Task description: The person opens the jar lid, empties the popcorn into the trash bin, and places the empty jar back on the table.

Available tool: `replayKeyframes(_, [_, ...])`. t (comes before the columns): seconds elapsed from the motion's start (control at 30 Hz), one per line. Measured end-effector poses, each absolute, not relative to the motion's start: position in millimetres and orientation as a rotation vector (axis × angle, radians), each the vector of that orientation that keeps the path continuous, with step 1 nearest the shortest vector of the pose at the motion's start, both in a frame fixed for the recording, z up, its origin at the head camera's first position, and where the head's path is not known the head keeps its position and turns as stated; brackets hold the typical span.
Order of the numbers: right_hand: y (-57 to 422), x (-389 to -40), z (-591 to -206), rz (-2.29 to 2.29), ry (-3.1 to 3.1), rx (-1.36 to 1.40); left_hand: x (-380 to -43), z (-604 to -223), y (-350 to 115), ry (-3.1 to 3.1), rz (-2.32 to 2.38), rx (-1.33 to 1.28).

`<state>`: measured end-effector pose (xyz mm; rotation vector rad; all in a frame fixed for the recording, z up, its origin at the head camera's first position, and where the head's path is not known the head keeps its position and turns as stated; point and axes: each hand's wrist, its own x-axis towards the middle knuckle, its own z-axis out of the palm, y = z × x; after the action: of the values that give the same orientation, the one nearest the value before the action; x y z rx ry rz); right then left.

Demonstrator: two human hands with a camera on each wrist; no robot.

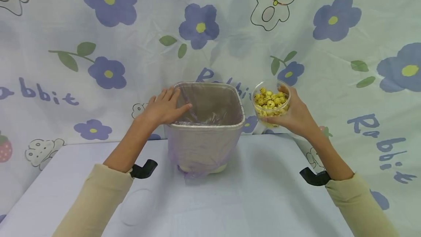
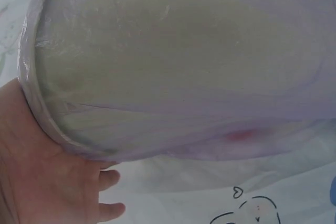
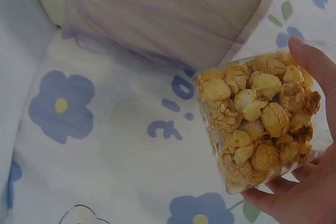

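A trash can (image 1: 204, 142) lined with a thin purple plastic bag (image 2: 173, 66) stands at the middle of the table's far side. Across its left rim lies my left hand (image 1: 164, 108), fingers spread and straight, thumb over the opening. To the right of the can, my right hand (image 1: 294, 116) grips a clear plastic cup of popcorn (image 1: 270, 101), raised above table height and tilted toward the can. In the right wrist view, caramel-coloured popcorn (image 3: 262, 114) shows through the cup's wall, with thumb and fingers round its sides.
A white table (image 1: 210, 204) spreads beneath the can. Behind it hangs a white cloth (image 1: 148, 17) printed with blue flowers and rabbits, close to the can's back. A faint round outline (image 1: 138, 207) marks the table's front left.
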<state>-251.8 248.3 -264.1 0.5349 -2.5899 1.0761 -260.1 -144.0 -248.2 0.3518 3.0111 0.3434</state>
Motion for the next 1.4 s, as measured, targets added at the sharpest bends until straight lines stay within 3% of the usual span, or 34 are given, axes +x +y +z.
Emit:
replayKeyframes(0.73, [214.8, -266.9, -238.2, 0.456, -2.542, 0.516, -259.4, -250.4, -143.8, 3.016, 0.321, 0.344])
replayKeyframes(1.4, [193.4, -290.6, -233.4, 0.228, -2.470, 0.648, -260.4, -251.0, -142.1, 3.026, 0.321, 0.322])
